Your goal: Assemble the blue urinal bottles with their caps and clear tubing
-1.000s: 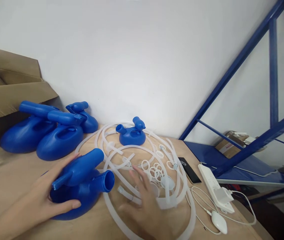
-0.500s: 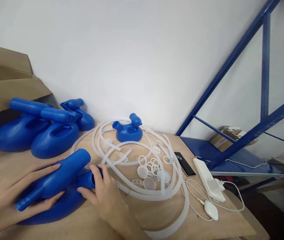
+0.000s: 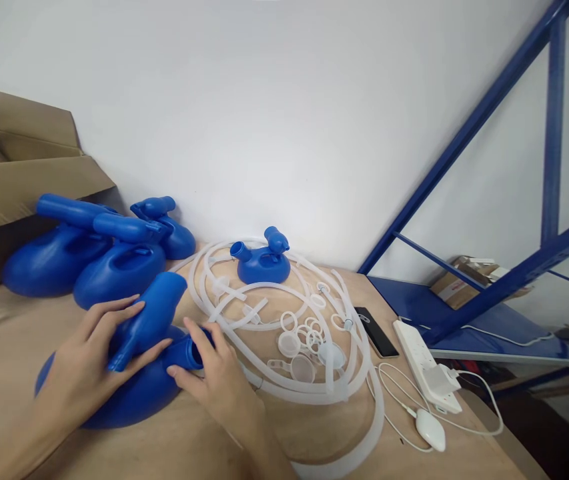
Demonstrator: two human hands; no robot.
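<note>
A blue plastic urinal bottle point(image 3: 134, 400) lies on the table at the near left, its round neck pointing right. My left hand point(image 3: 84, 347) is closed around a blue tubular spout piece point(image 3: 151, 310) just above the bottle, its wide end up and to the right and its narrow tail toward me. Whether this piece is fixed to the bottle, I cannot tell. Curled round the rim of the bottle's neck point(image 3: 181, 353) are the fingers of my right hand point(image 3: 224, 380), some hidden behind it.
Several similar blue bottles point(image 3: 119, 273) stand at the left by a cardboard box point(image 3: 39, 180). Coiled clear tubing point(image 3: 309, 393) surrounds another blue bottle point(image 3: 264, 267), white rings point(image 3: 289, 322) and caps point(image 3: 303, 368). At the right are a phone point(image 3: 377, 332) and a power strip point(image 3: 414, 353).
My left hand and the spout piece have moved right, and the piece has turned so its tail is nearer the neck. My right hand stays at the neck. The view has shifted slightly left.
</note>
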